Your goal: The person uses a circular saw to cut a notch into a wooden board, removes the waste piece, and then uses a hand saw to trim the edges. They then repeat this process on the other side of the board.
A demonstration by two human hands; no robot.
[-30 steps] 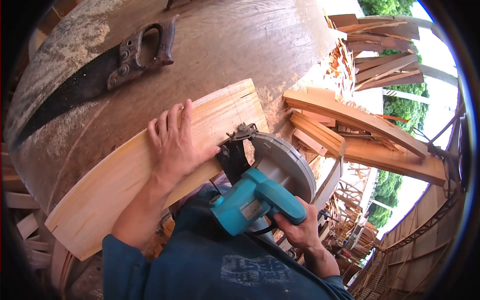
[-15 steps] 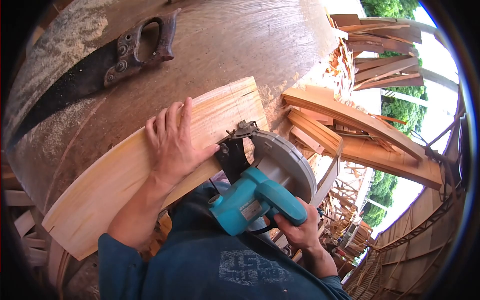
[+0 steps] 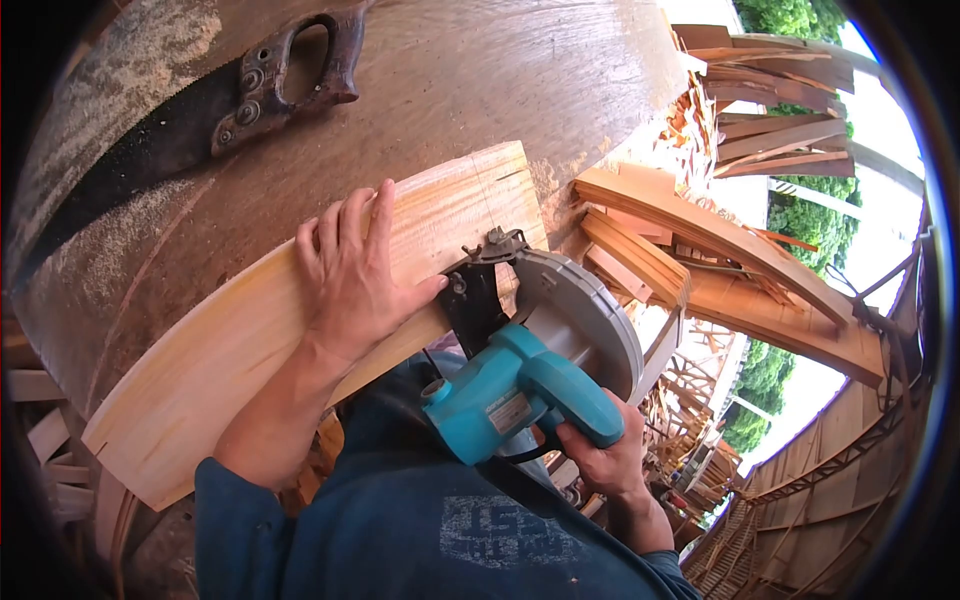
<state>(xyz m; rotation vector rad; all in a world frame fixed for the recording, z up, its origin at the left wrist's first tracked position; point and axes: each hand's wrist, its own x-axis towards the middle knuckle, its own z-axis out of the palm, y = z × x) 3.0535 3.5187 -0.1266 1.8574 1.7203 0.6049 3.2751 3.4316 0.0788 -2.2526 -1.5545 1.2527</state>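
A pale wooden board (image 3: 230, 340) lies across the near edge of a dusty brown workbench (image 3: 470, 80). My left hand (image 3: 352, 275) presses flat on the board, fingers spread. A teal circular saw (image 3: 520, 375) with a grey blade guard sits against the board's near edge, just right of that hand. My right hand (image 3: 600, 462) grips the saw's rear handle, below the bench edge. Thin pencil lines cross the board's right end.
A hand saw with a dark wooden handle (image 3: 290, 75) lies on the bench at the upper left, among sawdust. Stacked planks and offcuts (image 3: 720, 250) fill the right side past the bench. My blue sleeve and shirt occupy the bottom.
The saw and my right hand have shifted slightly right and down along the board's edge. My left hand stays pressed on the board.
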